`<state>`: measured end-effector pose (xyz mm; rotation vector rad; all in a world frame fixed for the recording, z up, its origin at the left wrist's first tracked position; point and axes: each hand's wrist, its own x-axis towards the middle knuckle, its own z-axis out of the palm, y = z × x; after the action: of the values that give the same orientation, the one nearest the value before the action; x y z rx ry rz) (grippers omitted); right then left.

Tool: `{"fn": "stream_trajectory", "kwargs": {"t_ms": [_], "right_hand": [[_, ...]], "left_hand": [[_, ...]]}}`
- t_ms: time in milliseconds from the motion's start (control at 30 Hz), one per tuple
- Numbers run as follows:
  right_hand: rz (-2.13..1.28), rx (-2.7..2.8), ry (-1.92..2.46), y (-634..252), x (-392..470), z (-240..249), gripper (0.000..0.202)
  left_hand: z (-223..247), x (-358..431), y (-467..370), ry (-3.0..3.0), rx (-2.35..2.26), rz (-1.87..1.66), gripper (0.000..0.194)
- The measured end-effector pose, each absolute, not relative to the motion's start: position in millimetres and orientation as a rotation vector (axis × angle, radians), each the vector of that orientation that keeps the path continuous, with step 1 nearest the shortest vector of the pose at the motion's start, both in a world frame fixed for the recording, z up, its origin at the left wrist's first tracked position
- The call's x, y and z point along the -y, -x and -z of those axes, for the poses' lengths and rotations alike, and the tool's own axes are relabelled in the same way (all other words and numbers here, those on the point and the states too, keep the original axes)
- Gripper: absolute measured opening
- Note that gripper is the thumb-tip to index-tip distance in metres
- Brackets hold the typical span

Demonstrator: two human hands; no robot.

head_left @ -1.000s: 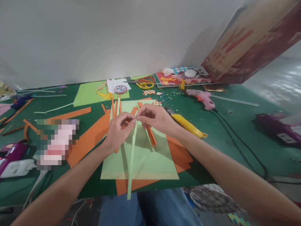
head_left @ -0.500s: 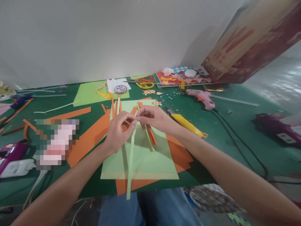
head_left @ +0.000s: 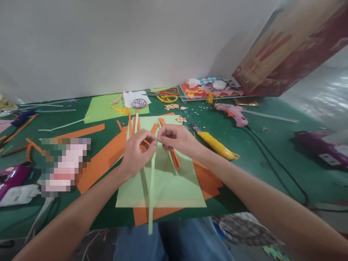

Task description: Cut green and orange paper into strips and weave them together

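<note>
A long pale green paper strip point(head_left: 151, 195) hangs from the meeting fingertips of my two hands, its lower end past the table's front edge. My left hand point(head_left: 140, 150) pinches its upper end between thumb and forefinger. From the other side, my right hand point(head_left: 178, 139) is closed at the same spot, thumb against forefinger. Both are above a stack of pale green paper sheets point(head_left: 176, 188). Folded orange paper strips point(head_left: 176, 158) lie beneath my right hand, and more orange strips point(head_left: 130, 121) stick out behind my left. The fingers hide the strip's tip.
Orange paper sheets point(head_left: 106, 156) lie under and beside the stack. A yellow utility knife point(head_left: 217, 145) rests to the right, with a pink glue gun point(head_left: 235, 114) and its cable beyond. Yellow-handled scissors point(head_left: 167, 98) are at the back. A paper bag point(head_left: 288, 50) leans at the right.
The hanging strip's lower end has swung slightly right and toward me. My right hand has dipped slightly; both hands stay together at the strip's upper end.
</note>
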<state>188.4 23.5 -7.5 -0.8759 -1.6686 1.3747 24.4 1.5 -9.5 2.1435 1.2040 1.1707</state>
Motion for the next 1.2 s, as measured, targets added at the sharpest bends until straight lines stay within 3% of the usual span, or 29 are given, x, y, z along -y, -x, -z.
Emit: {"fn": "stream_trajectory", "kwargs": {"t_ms": [733,1200], "right_hand": [[-1.213,1.678,0.771,-189.0,-20.9,4.3,0.007],[-1.305,1.710,0.824,-190.5,-23.1,2.7,0.023]], "left_hand": [[8.1,-2.2,-25.7,-1.859,-1.219,-1.087,0.013],[8.7,-1.8,-25.8,-1.915,-1.230,-1.082,0.014]]}}
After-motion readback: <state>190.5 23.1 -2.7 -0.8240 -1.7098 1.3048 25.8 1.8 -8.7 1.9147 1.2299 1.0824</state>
